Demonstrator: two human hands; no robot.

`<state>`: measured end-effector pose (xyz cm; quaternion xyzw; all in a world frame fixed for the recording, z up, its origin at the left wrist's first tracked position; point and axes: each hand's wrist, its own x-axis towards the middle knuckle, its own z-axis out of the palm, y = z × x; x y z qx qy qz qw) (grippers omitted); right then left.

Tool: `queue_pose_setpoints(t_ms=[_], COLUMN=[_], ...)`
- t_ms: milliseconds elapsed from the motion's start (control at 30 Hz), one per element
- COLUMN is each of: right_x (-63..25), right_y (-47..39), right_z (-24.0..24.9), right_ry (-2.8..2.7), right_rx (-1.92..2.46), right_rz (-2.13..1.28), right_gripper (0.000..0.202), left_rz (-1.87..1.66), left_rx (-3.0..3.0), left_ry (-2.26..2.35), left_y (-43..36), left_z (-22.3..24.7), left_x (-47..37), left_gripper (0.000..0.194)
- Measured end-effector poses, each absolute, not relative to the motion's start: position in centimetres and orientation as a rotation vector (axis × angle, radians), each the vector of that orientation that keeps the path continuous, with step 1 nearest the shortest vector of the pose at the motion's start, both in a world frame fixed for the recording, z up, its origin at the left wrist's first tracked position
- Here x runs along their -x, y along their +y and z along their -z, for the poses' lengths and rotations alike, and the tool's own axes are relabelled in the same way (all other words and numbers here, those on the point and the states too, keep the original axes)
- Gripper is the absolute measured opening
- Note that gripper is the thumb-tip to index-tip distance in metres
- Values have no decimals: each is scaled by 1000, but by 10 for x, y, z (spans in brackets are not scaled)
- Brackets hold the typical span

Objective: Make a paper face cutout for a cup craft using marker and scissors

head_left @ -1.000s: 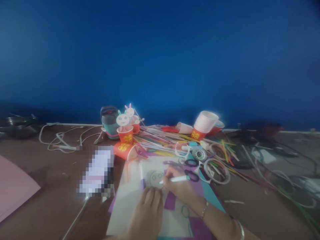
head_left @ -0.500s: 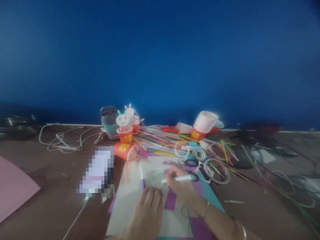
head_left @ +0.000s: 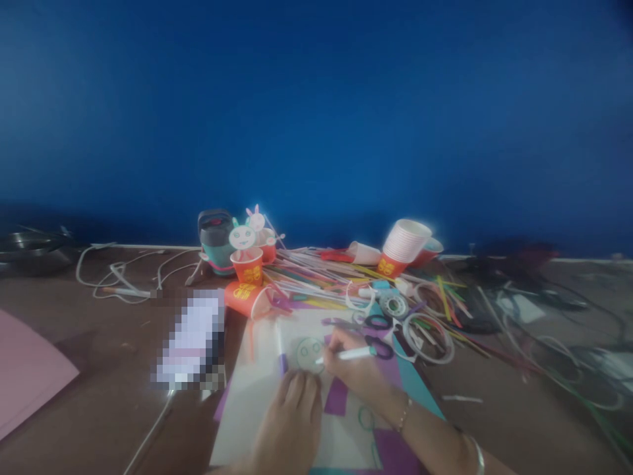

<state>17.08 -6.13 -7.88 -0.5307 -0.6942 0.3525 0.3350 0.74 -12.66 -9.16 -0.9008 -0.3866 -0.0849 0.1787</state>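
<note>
My right hand (head_left: 352,366) is closed round a white marker (head_left: 353,353), its tip on a green round face (head_left: 309,354) drawn on white paper (head_left: 242,422). Just below the face, my left hand (head_left: 294,422) lies flat on the same paper, fingers pointing forward. A purple and white marker (head_left: 281,353) rests left of the drawing. Black-handled scissors (head_left: 378,346) lie beyond my right hand. Purple and blue sheets (head_left: 418,382) show under and beside the white paper.
Red paper cups (head_left: 247,265), one tipped over, stand behind the paper with rabbit faces (head_left: 242,237). A cup stack (head_left: 405,243), coloured strips (head_left: 316,277) and tape (head_left: 394,303) lie behind right. A phone (head_left: 190,340) with a cable is on the left.
My right hand and the marker have shifted slightly left and down over the drawn face. My left hand has stayed in place.
</note>
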Motion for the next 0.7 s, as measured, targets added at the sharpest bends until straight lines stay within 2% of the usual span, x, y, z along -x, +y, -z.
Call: queue_pose_setpoints(t_ms=[367,700], right_x=[-171,-172], right_y=[-61,-60], right_z=[82,85], right_ry=[-1813,-1828], right_rx=[1375,1355], right_rz=[-909,-842], right_gripper=[18,20], left_rz=[149,213], left_rx=[2584,2579], left_ry=[-1107,-1103], left_y=[-126,-127], left_z=[93,89], left_x=[-7,-7], left_gripper=[38,35])
